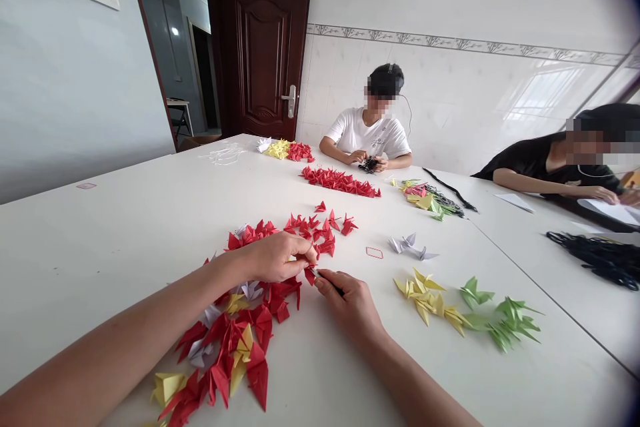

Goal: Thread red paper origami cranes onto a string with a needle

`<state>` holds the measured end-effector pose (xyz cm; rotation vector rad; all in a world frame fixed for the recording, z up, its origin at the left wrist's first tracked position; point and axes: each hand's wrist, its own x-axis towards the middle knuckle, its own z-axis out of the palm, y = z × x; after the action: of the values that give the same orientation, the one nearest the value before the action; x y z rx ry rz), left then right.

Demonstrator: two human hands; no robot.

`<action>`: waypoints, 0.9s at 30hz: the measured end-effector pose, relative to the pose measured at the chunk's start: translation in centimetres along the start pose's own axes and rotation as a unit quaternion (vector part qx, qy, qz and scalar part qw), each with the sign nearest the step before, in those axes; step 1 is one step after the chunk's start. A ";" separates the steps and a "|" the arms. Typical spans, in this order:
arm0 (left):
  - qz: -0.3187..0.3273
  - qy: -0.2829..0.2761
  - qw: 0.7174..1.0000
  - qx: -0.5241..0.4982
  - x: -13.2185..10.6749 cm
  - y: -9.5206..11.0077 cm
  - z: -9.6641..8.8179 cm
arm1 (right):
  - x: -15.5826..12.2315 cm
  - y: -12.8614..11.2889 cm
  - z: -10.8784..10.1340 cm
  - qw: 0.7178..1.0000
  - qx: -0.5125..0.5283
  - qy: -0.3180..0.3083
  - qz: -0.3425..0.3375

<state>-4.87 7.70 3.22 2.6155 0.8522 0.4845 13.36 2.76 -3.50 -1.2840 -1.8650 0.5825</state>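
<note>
My left hand (283,257) pinches a small red paper crane (310,276) between thumb and fingers above the white table. In my right hand (353,303) is a slim dark-handled tool (340,291), its light metal tip touching or close to that crane. The tool's exact kind is hidden by my fingers. Beneath and beside my left forearm lies a heap of folded cranes (220,373), mostly red with some yellow and pale lilac. More red cranes (323,227) are scattered just beyond my hands.
Yellow cranes (425,297), green cranes (515,320) and lilac cranes (411,247) lie to the right. Farther off are a row of red cranes (340,181), white strings (225,153) and black cords (595,255). Two people (373,130) work across the table (100,247).
</note>
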 end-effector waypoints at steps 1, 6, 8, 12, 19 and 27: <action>0.000 -0.001 1.000 0.000 0.0 -0.1 0.0 | 0.0 0.0 0.0 1.000 -0.002 -0.001 -0.001; -0.004 -0.005 1.000 -0.003 0.0 -0.1 0.0 | 0.0 -0.2 0.0 1.000 -0.001 -0.008 0.007; -0.005 -0.005 1.000 -0.004 -0.1 -0.1 0.0 | 0.0 -0.2 0.0 1.000 0.004 -0.008 0.011; -0.002 0.002 1.000 -0.001 -0.1 0.0 0.0 | 0.0 -0.1 0.1 1.000 0.006 -0.013 0.020; -0.041 0.070 0.996 0.033 0.1 -2.3 0.4 | 0.1 -0.5 -0.1 0.999 0.018 -0.007 0.043; -0.122 0.183 0.972 0.082 0.0 -4.7 -1.5 | 0.0 -0.8 -0.5 0.998 0.030 -0.027 0.047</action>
<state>-7.85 11.61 2.50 2.5524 1.3637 0.8745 13.27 2.37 -2.62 -1.3346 -1.8232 0.7244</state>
